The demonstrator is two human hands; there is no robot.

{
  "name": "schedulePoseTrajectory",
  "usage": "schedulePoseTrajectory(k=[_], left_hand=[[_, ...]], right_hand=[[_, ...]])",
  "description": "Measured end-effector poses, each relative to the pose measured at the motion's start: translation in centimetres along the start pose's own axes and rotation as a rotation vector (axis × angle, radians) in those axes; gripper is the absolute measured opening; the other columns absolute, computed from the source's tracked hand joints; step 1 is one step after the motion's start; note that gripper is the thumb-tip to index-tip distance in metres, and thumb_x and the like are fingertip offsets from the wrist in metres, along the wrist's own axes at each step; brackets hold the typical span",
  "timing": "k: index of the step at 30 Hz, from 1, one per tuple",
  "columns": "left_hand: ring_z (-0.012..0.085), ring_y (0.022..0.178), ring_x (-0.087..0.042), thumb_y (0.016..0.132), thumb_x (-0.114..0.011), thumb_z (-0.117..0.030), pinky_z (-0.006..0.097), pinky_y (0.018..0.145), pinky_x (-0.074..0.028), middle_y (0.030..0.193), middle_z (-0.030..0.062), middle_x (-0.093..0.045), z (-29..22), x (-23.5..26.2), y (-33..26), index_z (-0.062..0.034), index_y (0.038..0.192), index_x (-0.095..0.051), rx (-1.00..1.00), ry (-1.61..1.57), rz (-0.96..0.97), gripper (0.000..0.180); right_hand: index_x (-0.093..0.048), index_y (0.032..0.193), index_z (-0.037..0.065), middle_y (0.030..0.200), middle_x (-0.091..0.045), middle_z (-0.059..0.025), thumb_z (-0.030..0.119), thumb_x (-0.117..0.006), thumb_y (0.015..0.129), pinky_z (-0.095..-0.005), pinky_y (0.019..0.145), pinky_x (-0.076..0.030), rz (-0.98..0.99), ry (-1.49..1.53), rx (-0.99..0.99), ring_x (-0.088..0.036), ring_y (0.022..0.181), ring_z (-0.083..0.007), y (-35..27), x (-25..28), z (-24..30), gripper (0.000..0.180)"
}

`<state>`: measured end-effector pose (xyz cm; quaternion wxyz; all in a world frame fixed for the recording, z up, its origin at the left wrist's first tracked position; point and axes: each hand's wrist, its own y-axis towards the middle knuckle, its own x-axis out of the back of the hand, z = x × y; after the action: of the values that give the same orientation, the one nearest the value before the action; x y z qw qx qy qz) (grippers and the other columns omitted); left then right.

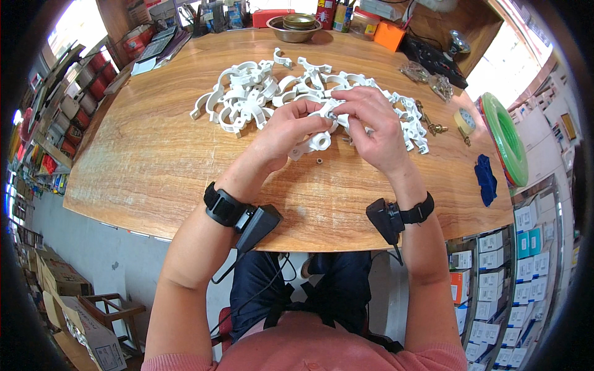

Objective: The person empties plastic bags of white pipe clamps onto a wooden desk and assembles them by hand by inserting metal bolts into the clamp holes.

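Observation:
Over the middle of the wooden table (154,179), my left hand (289,131) grips a white plastic pipe clamp (320,143) between thumb and fingers. The thumb lies along the clamp's upper part. My right hand (375,128) meets it there, its thumb and fingertips pinched around a small metal fastener (332,115) at the clamp's ear. Just below the clamp, a tiny nut (319,161) lies on the wood. Beyond both hands spreads a heap of loose white pipe clamps (247,93). More white clamps with metal bolts (409,127) are to the right of my right hand.
Brass bolts (433,127), a tape roll (464,120), a blue cloth (486,180) and a green hose coil (502,139) line the right side. Metal bowls (294,28) and an orange box (389,37) stand at the back. A calculator (162,42) rests at the far left.

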<state>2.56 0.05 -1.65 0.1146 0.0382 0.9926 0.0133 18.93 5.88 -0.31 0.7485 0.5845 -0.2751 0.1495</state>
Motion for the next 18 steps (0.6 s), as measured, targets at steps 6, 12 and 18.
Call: schedulePoseTrajectory(k=[6, 12, 18], left_hand=[[0.0043, 0.071, -0.049, 0.075, -0.059, -0.012, 0.017, 0.058, -0.038, 0.082, -0.0007, -0.054, 0.04, 0.06, 0.06, -0.0045, 0.095, -0.052, -0.001, -0.017, -0.019, 0.023], [0.0034, 0.067, -0.049, 0.075, -0.058, -0.013, 0.015, 0.053, -0.036, 0.081, -0.0013, -0.054, -0.31, 0.00, -0.14, -0.0043, 0.095, -0.052, 0.005, 0.010, -0.002, 0.023], [0.0033, 0.066, -0.048, 0.075, -0.059, -0.013, 0.015, 0.052, -0.036, 0.080, -0.0013, -0.054, -0.04, 0.04, 0.04, -0.0042, 0.095, -0.053, 0.020, -0.001, -0.007, 0.023]], right_hand=[[-0.062, 0.080, 0.006, 0.093, -0.061, -0.0054, -0.003, -0.055, 0.066, -0.0347, 0.080, -0.042, 0.004, 0.005, -0.022, -0.053, 0.092, -0.0232, 0.14, -0.05, 0.40, 0.018], [-0.063, 0.082, 0.007, 0.094, -0.061, -0.0055, -0.002, -0.057, 0.065, -0.0344, 0.081, -0.042, 0.018, 0.005, 0.003, -0.053, 0.092, -0.0229, 0.02, -0.02, 0.12, 0.019], [-0.063, 0.081, 0.007, 0.094, -0.061, -0.0056, -0.002, -0.056, 0.066, -0.0342, 0.081, -0.042, 0.005, 0.004, -0.014, -0.054, 0.092, -0.0224, -0.03, 0.08, 0.27, 0.019]])
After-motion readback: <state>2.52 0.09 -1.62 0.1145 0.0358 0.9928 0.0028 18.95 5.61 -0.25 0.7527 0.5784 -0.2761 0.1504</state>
